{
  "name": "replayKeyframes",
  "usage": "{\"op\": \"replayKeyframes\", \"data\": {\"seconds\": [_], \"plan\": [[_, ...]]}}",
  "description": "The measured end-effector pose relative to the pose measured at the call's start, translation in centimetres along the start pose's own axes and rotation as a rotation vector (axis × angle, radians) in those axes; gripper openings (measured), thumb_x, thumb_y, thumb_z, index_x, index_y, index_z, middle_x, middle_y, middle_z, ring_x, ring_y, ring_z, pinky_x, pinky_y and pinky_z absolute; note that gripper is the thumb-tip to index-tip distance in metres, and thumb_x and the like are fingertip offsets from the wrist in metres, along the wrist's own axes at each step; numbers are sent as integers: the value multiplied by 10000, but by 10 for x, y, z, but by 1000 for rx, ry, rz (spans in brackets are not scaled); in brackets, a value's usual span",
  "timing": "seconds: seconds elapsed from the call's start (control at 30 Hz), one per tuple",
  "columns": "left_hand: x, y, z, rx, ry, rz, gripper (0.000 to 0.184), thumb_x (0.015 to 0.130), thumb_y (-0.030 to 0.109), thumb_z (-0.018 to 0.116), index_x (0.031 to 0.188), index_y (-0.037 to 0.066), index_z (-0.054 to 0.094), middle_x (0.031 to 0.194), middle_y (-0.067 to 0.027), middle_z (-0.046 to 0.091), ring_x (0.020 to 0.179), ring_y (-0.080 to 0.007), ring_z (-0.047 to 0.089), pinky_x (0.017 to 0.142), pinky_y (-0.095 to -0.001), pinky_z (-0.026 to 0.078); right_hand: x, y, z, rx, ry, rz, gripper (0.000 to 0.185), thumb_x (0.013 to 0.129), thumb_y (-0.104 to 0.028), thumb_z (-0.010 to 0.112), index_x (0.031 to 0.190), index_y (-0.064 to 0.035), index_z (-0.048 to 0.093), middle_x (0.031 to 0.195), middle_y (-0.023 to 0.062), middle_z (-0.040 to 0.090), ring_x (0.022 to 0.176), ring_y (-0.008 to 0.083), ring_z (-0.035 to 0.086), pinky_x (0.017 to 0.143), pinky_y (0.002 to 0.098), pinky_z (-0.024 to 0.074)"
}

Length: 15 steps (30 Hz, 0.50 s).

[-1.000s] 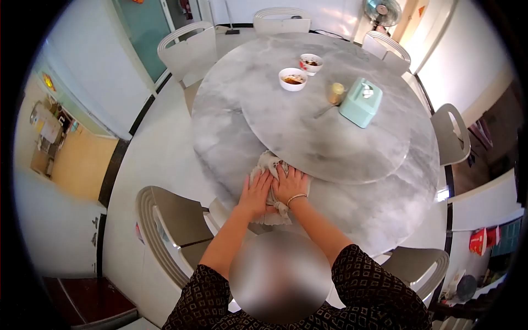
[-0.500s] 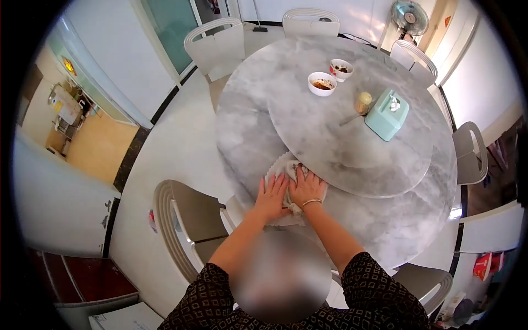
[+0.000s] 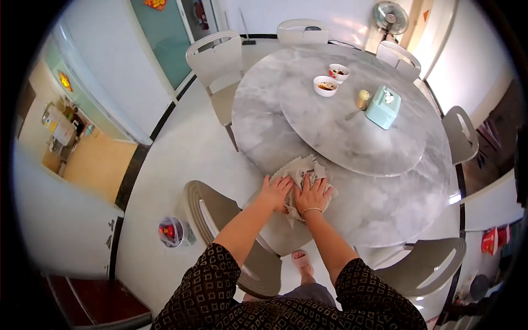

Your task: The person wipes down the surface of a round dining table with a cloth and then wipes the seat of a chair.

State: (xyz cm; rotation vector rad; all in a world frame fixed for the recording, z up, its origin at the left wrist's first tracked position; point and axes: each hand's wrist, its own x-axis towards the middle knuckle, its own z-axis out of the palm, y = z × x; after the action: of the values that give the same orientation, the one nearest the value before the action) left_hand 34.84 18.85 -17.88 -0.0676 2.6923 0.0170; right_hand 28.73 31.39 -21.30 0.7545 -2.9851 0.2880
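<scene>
A crumpled beige cloth lies near the front left edge of the round marbled table. My left hand presses on the cloth's left side, fingers spread. On its right side my right hand, with a bracelet at the wrist, lies flat with fingers apart. Neither hand's fingers are wrapped round the cloth. The raised round turntable is just beyond the hands.
On the turntable stand two bowls with food remains, a small yellowish jar and a mint tissue box. Chairs ring the table. A bin stands at the left on the floor.
The view has shifted, and more floor, a bin and a foot show. Both hands stay on the cloth, whose folds have changed; the left hand has turned more sideways.
</scene>
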Motion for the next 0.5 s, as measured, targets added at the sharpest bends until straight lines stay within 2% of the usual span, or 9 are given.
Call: {"op": "replayKeyframes", "data": {"seconds": [0.13, 0.23, 0.3, 0.4, 0.5], "plan": [[-8, -36, 7, 34, -20, 35, 1023, 646, 583, 666, 1430, 160, 162, 1502, -12, 123, 1370, -229, 156, 1043, -596, 138, -12, -42, -3, -28, -45, 171, 646, 840, -544, 394, 1366, -168, 360, 1363, 220, 343, 1315, 386, 216, 1019, 586, 156], [-18, -51, 4, 4, -91, 32, 966, 696, 567, 638, 1432, 172, 153, 1505, -2, 104, 1376, -218, 130, 1045, -598, 133, -14, -63, 1, -106, -39, 227, 676, 828, -578, 389, 1376, -185, 346, 1388, 217, 314, 1326, 368, 206, 1023, 582, 153], [-24, -59, 8, -75, -84, 47, 895, 759, 527, 598, 1437, 173, 132, 1510, 0, 75, 1385, -207, 87, 1055, -590, 117, -12, -65, 4, -124, -44, 237, 684, 823, -586, 392, 1379, -191, 339, 1392, 215, 308, 1329, 361, 204, 1025, 580, 152], [-35, -57, 4, -99, -79, 31, 805, 800, 460, 586, 1433, 200, 163, 1511, 30, 74, 1382, -193, 105, 1064, -573, 119, -13, -68, 2, -134, -73, 262, 697, 818, -597, 397, 1386, -198, 326, 1401, 213, 296, 1331, 353, 203, 1030, 574, 155], [-29, -65, 0, -119, -145, 88, 778, 844, 459, 517, 1442, 175, 107, 1514, 4, 34, 1388, -203, 62, 1074, -555, 107, -13, -70, 0, -145, -73, 274, 697, 819, -600, 395, 1388, -204, 318, 1405, 213, 289, 1329, 351, 205, 1033, 564, 164]]}}
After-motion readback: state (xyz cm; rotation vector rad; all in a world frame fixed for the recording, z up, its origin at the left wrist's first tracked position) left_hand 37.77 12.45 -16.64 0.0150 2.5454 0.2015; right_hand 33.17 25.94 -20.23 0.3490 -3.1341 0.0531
